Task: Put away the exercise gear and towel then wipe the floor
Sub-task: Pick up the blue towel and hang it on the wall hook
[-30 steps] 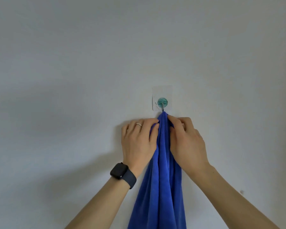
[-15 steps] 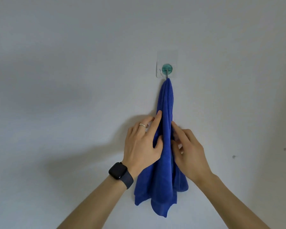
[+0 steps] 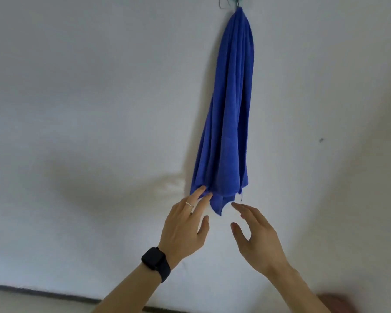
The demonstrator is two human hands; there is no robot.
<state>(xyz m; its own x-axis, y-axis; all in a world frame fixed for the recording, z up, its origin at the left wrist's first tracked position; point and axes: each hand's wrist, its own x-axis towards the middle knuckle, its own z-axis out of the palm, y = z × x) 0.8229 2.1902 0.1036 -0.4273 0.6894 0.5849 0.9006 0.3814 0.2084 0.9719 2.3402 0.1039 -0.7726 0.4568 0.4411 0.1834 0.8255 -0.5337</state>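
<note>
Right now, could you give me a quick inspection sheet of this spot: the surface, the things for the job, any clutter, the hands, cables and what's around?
Surface: white wall, two small dark marks at the right; a strip of floor below a dark baseboard at the bottom left.
Job's things: blue towel hangs bunched from a hook at the top edge.
Clutter: a blurred reddish shape in the bottom right corner, cannot tell what.
Hands: left hand open, fingertips touching the towel's lower edge, ring on one finger, dark watch on the wrist; right hand open, just below the towel, apart from it.
Cables: nothing seen.
Surroundings: nothing else seen.
</note>
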